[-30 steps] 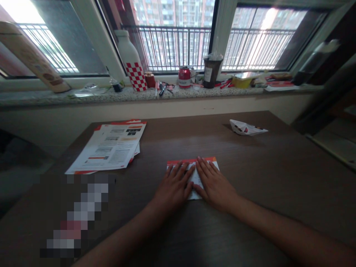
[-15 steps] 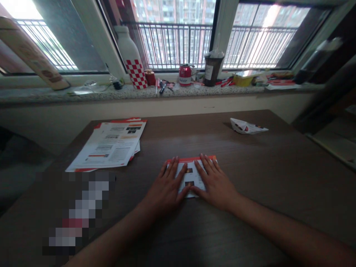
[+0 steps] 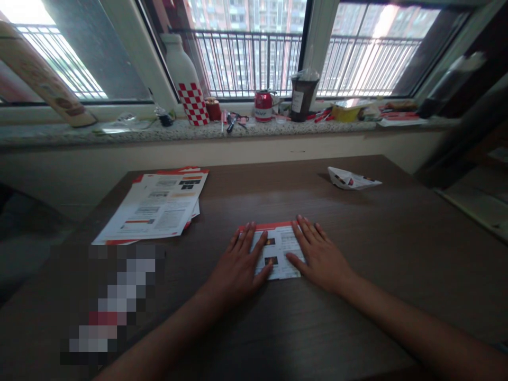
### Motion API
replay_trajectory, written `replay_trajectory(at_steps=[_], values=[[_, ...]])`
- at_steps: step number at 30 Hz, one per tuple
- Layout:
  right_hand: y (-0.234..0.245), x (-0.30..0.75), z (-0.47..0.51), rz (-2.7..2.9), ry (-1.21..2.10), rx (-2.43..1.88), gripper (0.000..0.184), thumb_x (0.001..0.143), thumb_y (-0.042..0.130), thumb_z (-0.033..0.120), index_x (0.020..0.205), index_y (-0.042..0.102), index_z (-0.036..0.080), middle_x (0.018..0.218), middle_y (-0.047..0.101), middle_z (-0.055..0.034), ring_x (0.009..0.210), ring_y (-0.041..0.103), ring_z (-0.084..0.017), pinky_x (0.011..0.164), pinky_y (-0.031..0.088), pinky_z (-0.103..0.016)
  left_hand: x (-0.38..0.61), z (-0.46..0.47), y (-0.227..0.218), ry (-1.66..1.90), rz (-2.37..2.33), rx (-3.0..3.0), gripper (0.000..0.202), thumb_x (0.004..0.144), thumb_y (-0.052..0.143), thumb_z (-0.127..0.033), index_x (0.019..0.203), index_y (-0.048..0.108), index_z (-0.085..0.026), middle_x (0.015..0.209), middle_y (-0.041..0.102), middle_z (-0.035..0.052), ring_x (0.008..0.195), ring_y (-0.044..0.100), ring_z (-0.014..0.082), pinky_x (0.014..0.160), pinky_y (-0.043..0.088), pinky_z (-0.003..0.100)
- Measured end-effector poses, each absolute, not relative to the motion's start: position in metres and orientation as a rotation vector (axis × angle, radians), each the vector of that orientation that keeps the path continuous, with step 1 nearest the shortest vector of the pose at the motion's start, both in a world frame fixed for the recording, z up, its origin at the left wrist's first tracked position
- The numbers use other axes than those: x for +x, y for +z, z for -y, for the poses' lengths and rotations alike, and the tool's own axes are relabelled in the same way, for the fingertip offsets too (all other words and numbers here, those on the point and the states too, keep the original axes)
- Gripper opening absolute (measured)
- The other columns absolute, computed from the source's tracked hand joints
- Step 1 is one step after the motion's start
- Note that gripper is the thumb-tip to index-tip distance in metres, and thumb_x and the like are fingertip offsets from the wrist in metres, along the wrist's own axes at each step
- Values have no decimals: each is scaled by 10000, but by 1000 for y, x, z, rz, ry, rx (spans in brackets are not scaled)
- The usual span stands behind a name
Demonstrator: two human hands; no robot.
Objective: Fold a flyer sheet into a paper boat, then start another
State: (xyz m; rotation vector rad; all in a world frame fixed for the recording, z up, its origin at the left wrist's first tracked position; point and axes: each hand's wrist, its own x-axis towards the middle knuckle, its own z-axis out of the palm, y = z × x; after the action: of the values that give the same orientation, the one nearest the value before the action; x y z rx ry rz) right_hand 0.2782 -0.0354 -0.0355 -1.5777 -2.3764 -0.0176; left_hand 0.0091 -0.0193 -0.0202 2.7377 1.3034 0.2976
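Observation:
A folded sheet of printed paper [image 3: 281,251] with a red band along its far edge lies flat on the brown table [image 3: 254,193]. On its left part rests my left hand [image 3: 238,262], fingers stretched out and pointing away from me. My right hand [image 3: 323,254] lies flat over the right edge of the sheet, fingers extended and thumb apart. Between the two hands, printed text and two small dark pictures show. Both hands press from above and grip nothing. The sheet's outer side edges are partly hidden under the fingers.
A stack of printed sheets [image 3: 153,203] lies at the table's left. A folded paper boat [image 3: 351,180] stands at the back right. Along the windowsill [image 3: 138,136] are a checkered bottle [image 3: 192,103], a red can [image 3: 263,106] and a dark drink cup [image 3: 304,98]. A pixelated patch covers the near left.
My right hand has slid to the right across the folded sheet, uncovering more of its print. My left hand stays in about the same place.

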Motion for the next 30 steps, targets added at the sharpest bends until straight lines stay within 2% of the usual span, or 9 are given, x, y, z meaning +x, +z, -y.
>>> replay_trajectory(at_steps=[5,12,16,19,22,24,27,30], values=[[-36,280,32,2389,-20,-1546,864,1054,436,614,1709,28,225,1741,188,-144,1593,248,-352,1293,227,-588,9,19,-20,317,-1320,2719,688,1068,416,-613,1624,332,-217,1750,191,149,1605,183,378,1275,197,612],[-24,290,1,2586,40,-1368,823,1053,417,644,1686,212,160,1730,225,-170,1609,211,-315,1300,182,-558,0,23,-13,231,-1424,2730,674,1053,424,-621,1599,407,-226,1684,348,186,1540,330,412,1240,104,713],[-12,291,-25,2638,-31,-1270,749,1025,496,648,1645,348,255,1734,264,-115,1606,228,-320,1298,151,-588,-6,27,-8,285,-1396,2762,835,972,520,-727,1571,433,-152,1639,408,216,1534,330,410,1274,46,673],[-6,288,-40,2614,-49,-1253,689,1006,566,612,1584,469,249,1684,389,-129,1563,322,-354,1276,223,-598,-6,27,-4,289,-1292,2792,906,935,606,-718,1608,385,-152,1681,350,194,1567,274,392,1300,70,618],[-2,280,-48,2556,-35,-1276,631,987,624,565,1507,569,210,1585,510,-167,1457,457,-376,1199,369,-584,-3,26,0,253,-1092,2822,798,985,593,-658,1645,338,-289,1729,294,71,1597,230,333,1307,150,567],[-2,274,-50,2534,-5,-1279,541,1003,621,518,1442,628,203,1505,578,-168,1377,527,-357,1141,441,-555,1,27,3,240,-987,2821,700,1016,568,-628,1627,369,-351,1719,324,18,1600,237,300,1307,178,537],[-4,265,-55,2532,70,-1245,447,1050,564,437,1437,635,224,1456,622,-147,1350,553,-320,1116,472,-533,5,29,6,255,-899,2794,640,1039,541,-606,1607,415,-338,1680,405,29,1576,310,277,1305,202,504],[-8,262,-62,2588,116,-1153,438,1081,507,371,1499,582,262,1511,602,-116,1433,504,-301,1177,413,-562,8,31,11,256,-868,2759,623,1063,481,-614,1605,430,-311,1658,439,60,1536,392,275,1276,266,490]])
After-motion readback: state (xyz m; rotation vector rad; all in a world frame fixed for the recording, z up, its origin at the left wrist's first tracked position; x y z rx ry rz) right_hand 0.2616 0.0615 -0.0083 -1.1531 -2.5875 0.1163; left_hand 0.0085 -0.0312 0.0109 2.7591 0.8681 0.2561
